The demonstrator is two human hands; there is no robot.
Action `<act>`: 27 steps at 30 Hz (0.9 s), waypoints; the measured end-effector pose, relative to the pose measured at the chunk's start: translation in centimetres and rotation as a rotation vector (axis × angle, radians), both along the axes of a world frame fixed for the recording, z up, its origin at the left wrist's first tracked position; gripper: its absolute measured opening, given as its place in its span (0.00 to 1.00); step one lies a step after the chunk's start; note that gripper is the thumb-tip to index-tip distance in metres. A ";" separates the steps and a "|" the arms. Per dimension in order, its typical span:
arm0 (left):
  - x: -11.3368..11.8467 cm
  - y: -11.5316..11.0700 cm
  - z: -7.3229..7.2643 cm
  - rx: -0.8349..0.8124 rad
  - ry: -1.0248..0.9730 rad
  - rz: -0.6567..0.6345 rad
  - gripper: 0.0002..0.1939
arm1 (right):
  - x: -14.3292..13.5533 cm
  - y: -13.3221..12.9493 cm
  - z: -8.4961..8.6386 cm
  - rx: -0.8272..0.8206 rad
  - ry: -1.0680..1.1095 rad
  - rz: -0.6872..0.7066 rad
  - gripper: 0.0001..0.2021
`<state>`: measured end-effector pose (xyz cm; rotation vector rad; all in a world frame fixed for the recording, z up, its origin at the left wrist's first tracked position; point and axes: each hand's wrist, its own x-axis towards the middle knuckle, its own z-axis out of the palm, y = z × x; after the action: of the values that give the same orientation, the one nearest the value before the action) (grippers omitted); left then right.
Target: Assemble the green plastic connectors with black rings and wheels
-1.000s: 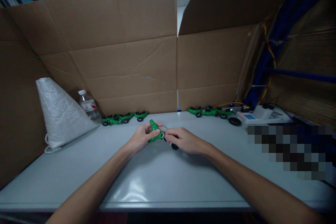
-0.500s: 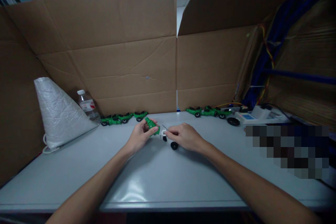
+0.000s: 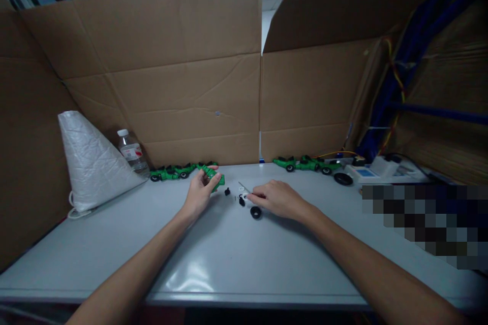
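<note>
My left hand (image 3: 199,189) is closed around a green toy car body (image 3: 214,176), its fingers covering part of it. Facing it, my right hand (image 3: 276,199) pinches a thin metal rod (image 3: 244,187) whose free end points up and left. Just below the rod, small white parts (image 3: 241,189) lie near the right fingertips. A small black part (image 3: 227,191) rests between the two hands. Another black piece (image 3: 242,202) and a black wheel (image 3: 255,212) lie on the table, close under my right hand.
Assembled green toy cars (image 3: 175,171) stand along the back left, and more green cars (image 3: 307,163) at the back right. A silver foil bag (image 3: 95,167) leans by a water bottle (image 3: 131,152). A power strip (image 3: 392,170) lies right. Cardboard walls (image 3: 183,86) enclose the table.
My left hand has drawn the green body away from the rod, toward the back left, and turned it. The small black part between the hands now shows. The right hand keeps the rod.
</note>
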<state>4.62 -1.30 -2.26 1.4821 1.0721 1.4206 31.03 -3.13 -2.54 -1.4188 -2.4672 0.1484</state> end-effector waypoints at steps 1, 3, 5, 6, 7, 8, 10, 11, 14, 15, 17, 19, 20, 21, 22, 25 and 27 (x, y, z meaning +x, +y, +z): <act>0.0 0.0 0.0 0.002 0.001 0.001 0.30 | -0.3 -0.2 -0.1 0.005 -0.021 -0.004 0.26; 0.0 -0.1 0.0 0.000 0.003 0.006 0.30 | -0.9 -0.5 -0.2 0.019 -0.057 -0.018 0.26; 0.0 -0.1 0.0 -0.004 0.008 0.012 0.29 | -1.3 -0.7 -0.2 0.038 -0.084 -0.036 0.26; 0.0 -0.2 0.0 -0.005 0.008 0.013 0.29 | -1.5 -0.8 -0.2 0.044 -0.097 -0.042 0.26; 0.0 -0.2 0.0 -0.003 0.009 0.013 0.29 | -1.6 -0.8 -0.1 0.050 -0.110 -0.050 0.26; 0.0 -0.1 -0.1 -0.002 0.013 0.014 0.29 | -1.7 -0.9 0.0 0.058 -0.120 -0.062 0.27; 0.0 0.0 -0.2 0.001 0.030 0.018 0.29 | -1.8 -0.8 0.2 0.076 -0.138 -0.100 0.28; 0.0 0.1 -0.3 0.002 0.039 0.020 0.29 | -1.8 -0.7 0.3 0.087 -0.144 -0.123 0.28; 0.0 0.4 -0.7 0.012 0.054 0.024 0.29 | -2.0 -0.3 0.6 0.111 -0.158 -0.178 0.29; 0.0 0.5 -0.8 0.020 0.054 0.025 0.29 | -2.1 -0.1 0.7 0.115 -0.162 -0.183 0.29; 0.0 0.7 -1.0 0.042 0.051 0.030 0.29 | -2.3 0.3 0.8 0.121 -0.180 -0.180 0.29; -0.1 0.9 -1.1 0.070 0.049 0.034 0.28 | -2.5 0.7 1.0 0.131 -0.218 -0.156 0.29; -0.2 0.9 -1.2 0.085 0.051 0.038 0.28 | -2.7 1.0 1.2 0.136 -0.244 -0.141 0.29; -0.3 1.0 -1.2 0.095 0.049 0.041 0.28 | -2.9 1.2 1.4 0.144 -0.269 -0.122 0.29; -0.4 1.0 -1.2 0.105 0.051 0.045 0.27 | -3.2 1.5 1.7 0.150 -0.292 -0.100 0.29; -0.7 1.1 -1.0 0.121 0.063 0.059 0.27 | -4.3 2.2 2.5 0.174 -0.341 -0.038 0.27; -0.9 1.1 -1.0 0.126 0.070 0.067 0.26 | -5.1 2.6 2.7 0.191 -0.367 -0.012 0.26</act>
<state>3.71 -0.17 -3.26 1.6095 1.1016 1.5169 25.92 -0.50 0.20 -1.4855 -2.6672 -0.3731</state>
